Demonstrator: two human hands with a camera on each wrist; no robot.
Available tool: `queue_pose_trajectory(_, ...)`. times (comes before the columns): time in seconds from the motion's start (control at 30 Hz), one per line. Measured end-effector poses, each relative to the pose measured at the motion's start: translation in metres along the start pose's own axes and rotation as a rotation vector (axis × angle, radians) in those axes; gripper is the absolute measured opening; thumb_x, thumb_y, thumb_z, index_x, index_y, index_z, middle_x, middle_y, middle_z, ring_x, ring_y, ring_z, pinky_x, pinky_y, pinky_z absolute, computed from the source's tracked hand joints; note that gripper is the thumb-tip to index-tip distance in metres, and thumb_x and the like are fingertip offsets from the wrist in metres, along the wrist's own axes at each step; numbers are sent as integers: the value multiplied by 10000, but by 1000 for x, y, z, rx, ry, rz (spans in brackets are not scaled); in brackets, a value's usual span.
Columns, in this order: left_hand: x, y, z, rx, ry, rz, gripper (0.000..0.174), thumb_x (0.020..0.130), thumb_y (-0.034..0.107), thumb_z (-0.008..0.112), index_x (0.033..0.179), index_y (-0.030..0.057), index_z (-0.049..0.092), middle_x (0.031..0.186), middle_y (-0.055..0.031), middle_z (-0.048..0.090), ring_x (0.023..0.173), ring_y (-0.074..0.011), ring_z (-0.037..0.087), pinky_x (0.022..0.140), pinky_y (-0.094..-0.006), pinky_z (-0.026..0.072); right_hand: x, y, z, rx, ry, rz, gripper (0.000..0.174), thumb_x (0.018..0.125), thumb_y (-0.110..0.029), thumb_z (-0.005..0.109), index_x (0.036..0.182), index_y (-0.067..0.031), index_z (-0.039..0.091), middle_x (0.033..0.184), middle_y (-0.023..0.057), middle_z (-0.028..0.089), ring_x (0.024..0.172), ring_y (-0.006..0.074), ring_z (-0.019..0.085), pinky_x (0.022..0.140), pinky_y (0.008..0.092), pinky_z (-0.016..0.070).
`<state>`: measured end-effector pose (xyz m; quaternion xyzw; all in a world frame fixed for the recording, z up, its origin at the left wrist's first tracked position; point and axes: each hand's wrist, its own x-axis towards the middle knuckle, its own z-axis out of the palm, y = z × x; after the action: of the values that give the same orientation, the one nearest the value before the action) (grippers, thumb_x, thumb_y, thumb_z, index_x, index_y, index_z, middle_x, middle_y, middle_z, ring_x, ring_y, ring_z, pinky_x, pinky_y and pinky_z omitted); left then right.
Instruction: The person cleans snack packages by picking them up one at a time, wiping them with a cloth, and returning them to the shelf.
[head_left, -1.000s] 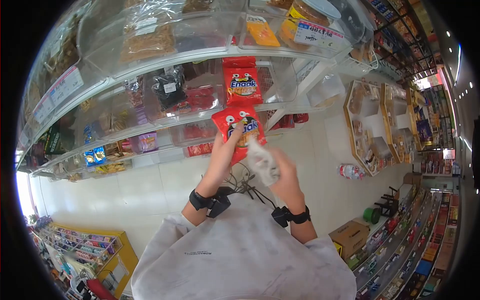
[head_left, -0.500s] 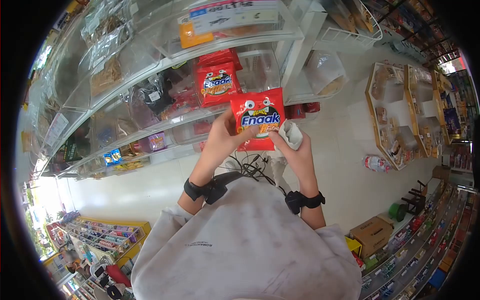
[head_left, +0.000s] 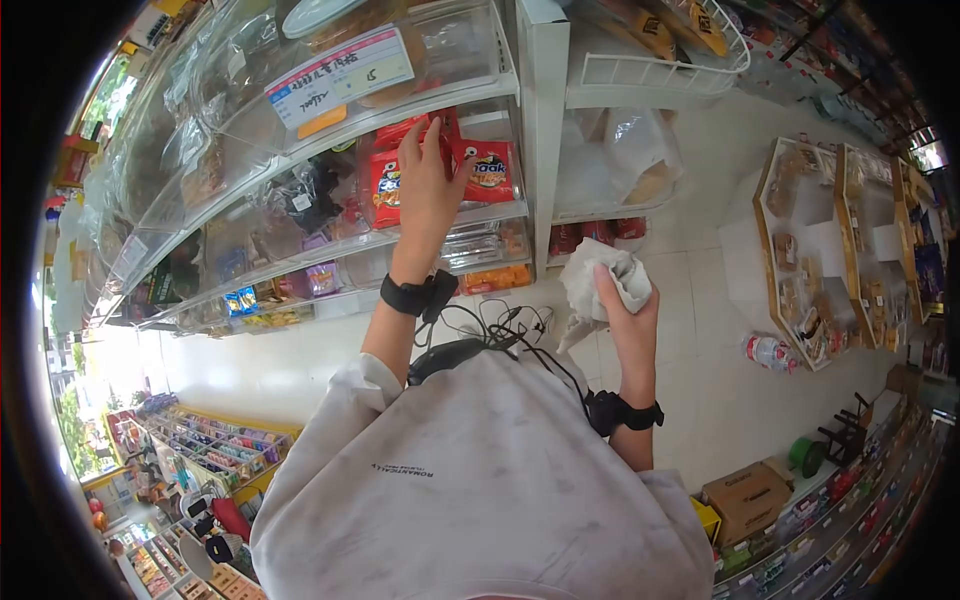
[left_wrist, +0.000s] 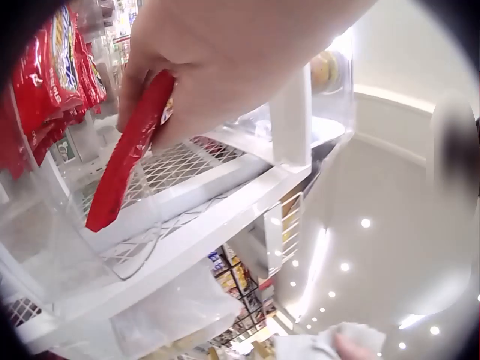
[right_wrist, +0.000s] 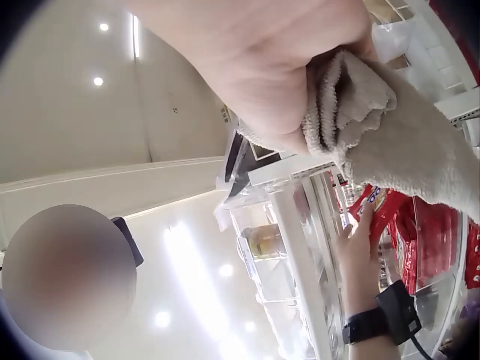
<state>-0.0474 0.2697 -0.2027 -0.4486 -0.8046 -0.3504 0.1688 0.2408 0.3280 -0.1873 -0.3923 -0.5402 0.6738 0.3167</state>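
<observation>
My left hand [head_left: 428, 195] reaches into a clear shelf bin and pinches a red Enaak packet [head_left: 487, 172]. In the left wrist view that packet [left_wrist: 129, 157] is seen edge-on below the hand [left_wrist: 225, 60], inside the bin's clear walls. Beside it in the bin lies another red packet [head_left: 384, 190], partly behind the hand. Lower right, my right hand [head_left: 632, 325] grips a crumpled grey-white cloth [head_left: 590, 283], away from the shelf. The right wrist view shows the cloth [right_wrist: 409, 142] bunched in the curled hand [right_wrist: 262, 60].
A price label [head_left: 340, 80] fronts the bin above. A white shelf post [head_left: 543, 120] stands right of the red packets, with a wire basket [head_left: 655, 75] beyond it. Dark cables [head_left: 490, 325] hang near the torso. A wrapped bottle pack [head_left: 768, 352] stands on the floor.
The packet that both hands held in front of the shelf is now in the bin in my left hand. My right hand has come off it and moved right with the cloth.
</observation>
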Motion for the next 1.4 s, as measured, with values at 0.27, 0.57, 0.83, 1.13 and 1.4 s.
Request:
queue_pose_trajectory(0.27,-26,26,-71,-676,-555,-248,208,895,81,701,1053,-54,683,1015,-140,700,946,-256,677,848,-341,533,-3,7,-5,-49,-25,11,256,949,-179,698,1107,19,662,1000,22,685,898,76,602,802,250,488)
queue_pose_trajectory(0.57,-14,58,-236,-1671,-388,160,554,1044,501,352,1018,28,639,906,-75,617,750,-171,624,707,-351,543,-50,18,67,-145,102,49,259,950,-191,700,1098,19,666,969,13,677,865,66,596,767,241,491)
queue_pose_trajectory(0.83,-32,-68,-343,-2080,-508,-11,249,975,178,480,878,63,678,865,-22,630,692,-117,632,657,-288,554,-100,47,171,-252,59,169,232,950,-165,698,1089,18,667,991,19,691,896,78,621,799,245,501)
queue_pose_trajectory(1.13,-71,-120,-377,-2264,-162,-89,210,888,-31,578,1023,62,710,1017,-35,676,835,-90,669,556,-203,585,-146,54,216,-242,56,161,255,948,-167,705,1114,19,652,1016,36,694,921,85,622,831,256,500)
queue_pose_trajectory(1.4,-76,-91,-373,-2533,-90,301,120,937,19,554,916,40,670,925,-56,691,825,-130,686,613,-230,582,-168,43,195,-319,95,88,262,954,-177,694,1120,22,654,1022,31,693,918,86,620,829,258,503)
